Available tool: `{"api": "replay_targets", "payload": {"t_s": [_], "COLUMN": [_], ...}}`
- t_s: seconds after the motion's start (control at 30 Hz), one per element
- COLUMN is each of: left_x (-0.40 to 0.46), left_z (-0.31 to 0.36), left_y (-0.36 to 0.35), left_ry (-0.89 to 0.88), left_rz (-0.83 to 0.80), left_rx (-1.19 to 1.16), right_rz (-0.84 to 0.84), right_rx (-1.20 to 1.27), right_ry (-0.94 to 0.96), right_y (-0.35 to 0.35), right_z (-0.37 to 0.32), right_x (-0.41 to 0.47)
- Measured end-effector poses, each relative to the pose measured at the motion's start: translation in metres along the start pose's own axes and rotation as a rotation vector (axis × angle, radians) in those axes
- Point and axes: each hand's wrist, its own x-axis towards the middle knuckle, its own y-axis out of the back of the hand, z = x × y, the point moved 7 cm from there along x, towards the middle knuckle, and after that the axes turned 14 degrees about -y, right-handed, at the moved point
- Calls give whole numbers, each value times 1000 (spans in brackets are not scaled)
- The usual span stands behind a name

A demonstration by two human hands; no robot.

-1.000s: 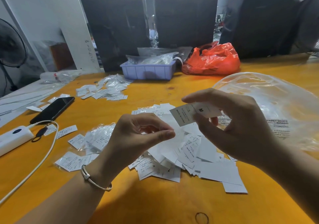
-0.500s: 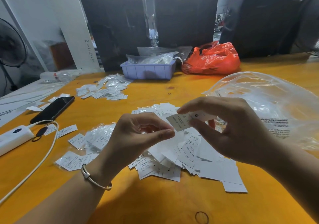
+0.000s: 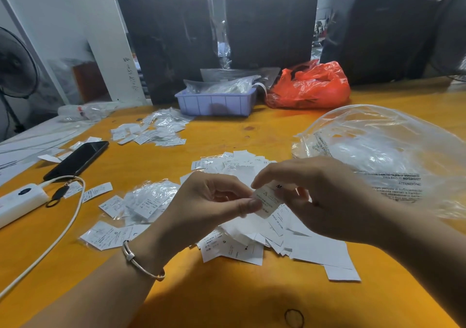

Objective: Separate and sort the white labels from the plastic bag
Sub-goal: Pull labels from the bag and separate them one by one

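White paper, thin and printed in small grey type, is what we hold between us: one small rectangular label pinched at its left edge by the thumb and forefinger of our left hand and at its right by the fingers of our right hand. Both hands meet over the middle of the orange wooden table, clamped on that one slip, we judge to peel it from a neighbour or read its size letter before placing it. Directly beneath lies the loose heap of white labels, flat and sharp-cornered. To the right sits the large clear plastic bag, crinkled and glossy, apparently emptied. Left of the heap, small cellophane packets of labels lie near a white cable; a farther group lies before the lilac plastic tray.
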Motion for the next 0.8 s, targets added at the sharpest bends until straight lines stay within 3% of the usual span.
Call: {"api": "replay_targets", "payload": {"t_s": [0.1, 0.3, 0.47, 0.63, 0.8], "left_x": [0, 2, 1, 0, 1], "left_z": [-3, -9, -12, -13, -13], "left_y": [1, 5, 6, 6, 6], "left_ry": [37, 118, 173, 185, 194], "left_rz": [19, 114, 155, 164, 183], "left_rx": [9, 28, -28, -55, -55], "right_rz": [-1, 318, 230, 325, 285], "right_rx": [94, 462, 584, 587, 605], "right_ry": [-64, -280, -329, -314, -336], "right_y": [-2, 18, 2, 7, 4], "right_z": [5, 32, 34, 33, 34], "right_x": [1, 2, 3, 0, 1]}}
